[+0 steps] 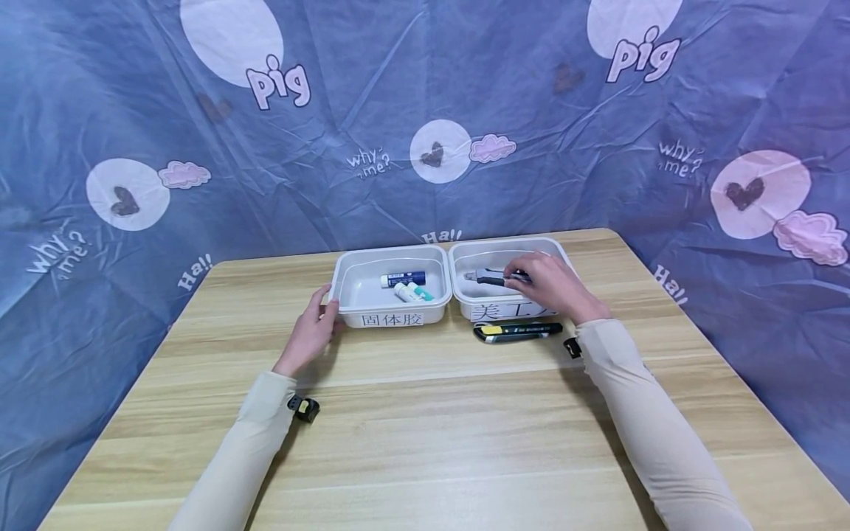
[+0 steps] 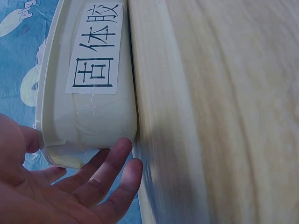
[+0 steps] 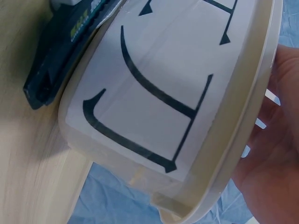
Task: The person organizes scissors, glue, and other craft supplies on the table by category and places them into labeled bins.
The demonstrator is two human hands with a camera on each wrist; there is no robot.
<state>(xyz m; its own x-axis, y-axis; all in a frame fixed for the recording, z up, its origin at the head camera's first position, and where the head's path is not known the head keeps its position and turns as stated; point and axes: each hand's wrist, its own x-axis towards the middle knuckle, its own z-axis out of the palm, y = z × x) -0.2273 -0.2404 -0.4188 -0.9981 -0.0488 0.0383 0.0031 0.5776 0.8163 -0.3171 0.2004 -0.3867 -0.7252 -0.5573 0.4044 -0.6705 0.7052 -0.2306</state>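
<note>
My right hand (image 1: 547,284) reaches over the right white bin (image 1: 564,254) and pinches a grey-and-black utility knife (image 1: 490,277) by one end. The knife's silver tip points left, low within the bin. In the right wrist view the bin's labelled front wall (image 3: 140,107) hides the knife and most of the fingers. My left hand (image 1: 310,332) rests at the front left corner of the left white bin (image 1: 352,258). Its fingers (image 2: 100,175) lie fairly straight and spread along the side, with the thumb by the rim. Inside are glue sticks, one dark blue (image 1: 405,279) and one white and teal (image 1: 413,293).
Another utility knife (image 1: 521,332), black with yellow, lies on the wooden table (image 1: 412,435) right in front of the right bin. Both bins carry paper labels and stand side by side. A blue printed cloth (image 1: 372,81) hangs behind the table.
</note>
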